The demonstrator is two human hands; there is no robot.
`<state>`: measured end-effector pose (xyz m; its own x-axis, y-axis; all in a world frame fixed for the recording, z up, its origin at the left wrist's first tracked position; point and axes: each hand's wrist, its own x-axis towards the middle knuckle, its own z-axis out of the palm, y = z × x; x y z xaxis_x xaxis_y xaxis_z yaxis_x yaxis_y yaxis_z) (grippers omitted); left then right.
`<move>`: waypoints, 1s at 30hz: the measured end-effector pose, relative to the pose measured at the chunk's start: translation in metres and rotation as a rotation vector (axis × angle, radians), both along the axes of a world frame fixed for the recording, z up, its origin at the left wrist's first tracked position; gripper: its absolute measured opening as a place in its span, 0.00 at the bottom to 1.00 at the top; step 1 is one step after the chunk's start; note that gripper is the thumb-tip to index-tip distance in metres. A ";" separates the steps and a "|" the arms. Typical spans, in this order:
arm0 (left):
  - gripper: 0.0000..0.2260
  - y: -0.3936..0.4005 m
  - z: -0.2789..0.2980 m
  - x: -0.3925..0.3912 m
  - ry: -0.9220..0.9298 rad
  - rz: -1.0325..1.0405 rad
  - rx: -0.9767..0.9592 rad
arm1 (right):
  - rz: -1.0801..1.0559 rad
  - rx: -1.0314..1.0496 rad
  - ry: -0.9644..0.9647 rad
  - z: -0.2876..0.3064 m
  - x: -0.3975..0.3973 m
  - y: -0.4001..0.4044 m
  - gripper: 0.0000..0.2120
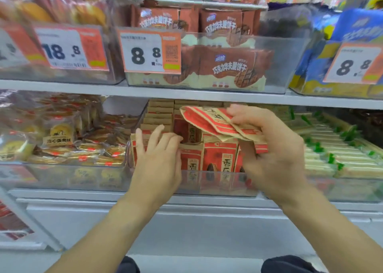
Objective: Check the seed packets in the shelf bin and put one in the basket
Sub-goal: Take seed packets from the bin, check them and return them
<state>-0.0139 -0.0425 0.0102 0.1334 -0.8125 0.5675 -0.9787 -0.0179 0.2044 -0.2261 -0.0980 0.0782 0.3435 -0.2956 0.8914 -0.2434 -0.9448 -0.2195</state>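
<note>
Flat, crinkled paper seed packets [215,122] in right hand [275,148] — red-and-tan.

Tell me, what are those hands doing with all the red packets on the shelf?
A person is looking through seed packets in a clear shelf bin. The right hand holds a few red and tan packets lifted above the bin. The left hand, fingers spread, touches the packets still standing in the bin. No basket shows, so none has gone in that we can see.
</note>
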 end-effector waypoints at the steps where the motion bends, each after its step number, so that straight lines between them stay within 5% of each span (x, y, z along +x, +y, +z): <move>1: 0.13 0.000 0.002 0.001 0.033 -0.006 0.013 | 0.001 -0.012 0.007 -0.002 0.006 -0.002 0.16; 7: 0.09 0.006 0.010 0.005 0.052 -0.063 -0.015 | -0.029 0.053 0.235 0.004 0.036 -0.019 0.12; 17: 0.09 0.006 0.011 0.007 0.069 -0.068 0.018 | -0.001 0.157 0.276 0.011 0.060 -0.034 0.12; 30: 0.10 0.005 0.010 0.007 0.096 -0.069 0.029 | -0.167 0.249 0.624 0.034 0.072 -0.054 0.07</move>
